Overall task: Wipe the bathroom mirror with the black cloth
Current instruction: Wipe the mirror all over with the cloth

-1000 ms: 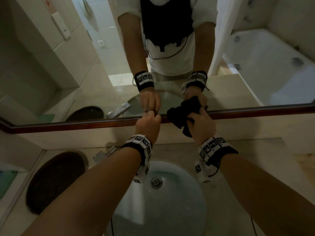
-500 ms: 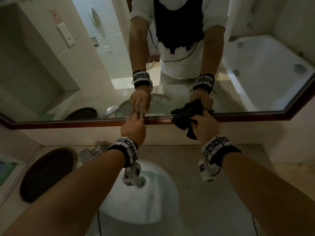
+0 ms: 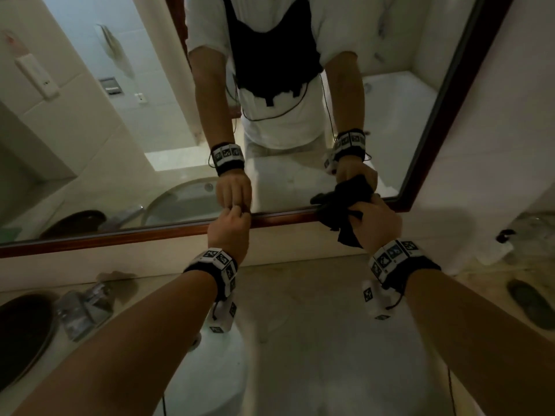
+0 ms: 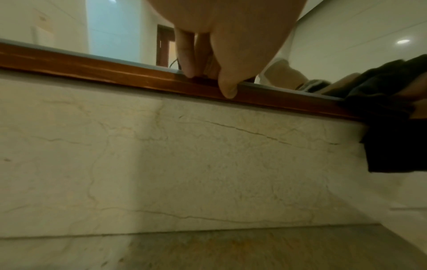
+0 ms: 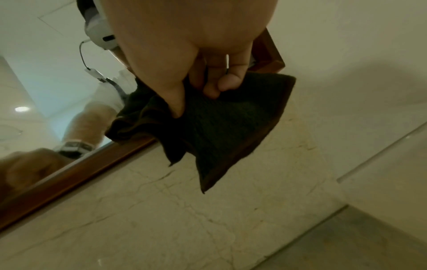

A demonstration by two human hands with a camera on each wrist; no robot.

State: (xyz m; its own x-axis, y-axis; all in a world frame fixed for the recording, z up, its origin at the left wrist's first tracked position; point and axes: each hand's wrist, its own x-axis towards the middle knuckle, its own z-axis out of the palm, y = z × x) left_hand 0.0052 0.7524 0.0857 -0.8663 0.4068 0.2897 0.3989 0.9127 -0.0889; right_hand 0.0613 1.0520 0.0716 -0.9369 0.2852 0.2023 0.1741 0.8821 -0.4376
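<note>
The mirror has a brown wooden frame and hangs over a marble backsplash. My right hand grips the bunched black cloth and presses it against the glass and frame near the mirror's lower right corner. In the right wrist view the hand curls its thumb and fingers into the cloth, and a loose corner hangs down over the backsplash. My left hand holds nothing. In the left wrist view the hand rests its fingertips and thumb on the bottom frame, left of the cloth.
A white basin sits in the counter below my arms. A dark round tray and a clear wrapped item lie at the left. A dark oval dish and small toiletries stand at the right.
My right hand has slid the cloth rightward along the mirror's bottom edge to the lower right corner. The left hand has stayed on the frame. The head view has swung to the right.
</note>
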